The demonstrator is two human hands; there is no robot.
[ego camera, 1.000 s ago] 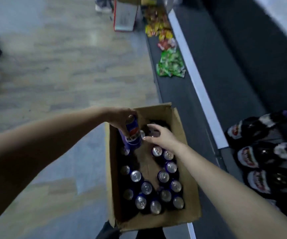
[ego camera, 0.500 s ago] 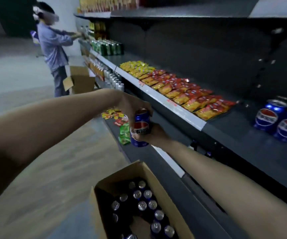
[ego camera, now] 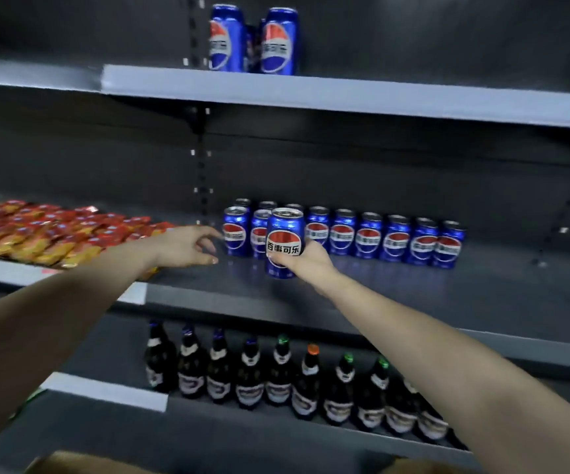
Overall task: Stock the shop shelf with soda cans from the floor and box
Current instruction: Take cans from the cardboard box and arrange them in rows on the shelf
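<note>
My right hand (ego camera: 307, 260) grips a blue soda can (ego camera: 284, 241) upright, just in front of a row of several matching cans (ego camera: 393, 239) on the middle shelf (ego camera: 413, 295). My left hand (ego camera: 188, 246) hovers beside the leftmost can of that row with loosely curled fingers and holds nothing. Two more blue cans (ego camera: 253, 41) stand on the upper shelf (ego camera: 345, 94). Only a brown edge of the cardboard box (ego camera: 82, 463) shows at the bottom of the frame.
Red and yellow snack packets (ego camera: 51, 234) lie on the middle shelf to the left of the cans. A row of dark bottles (ego camera: 276, 378) stands on the lower shelf. The middle shelf has bare surface in front of the can row and to its right.
The can passed from my left hand to my right hand. Both arms rose from the box to the middle shelf, and my view swung up from the floor to the shelves.
</note>
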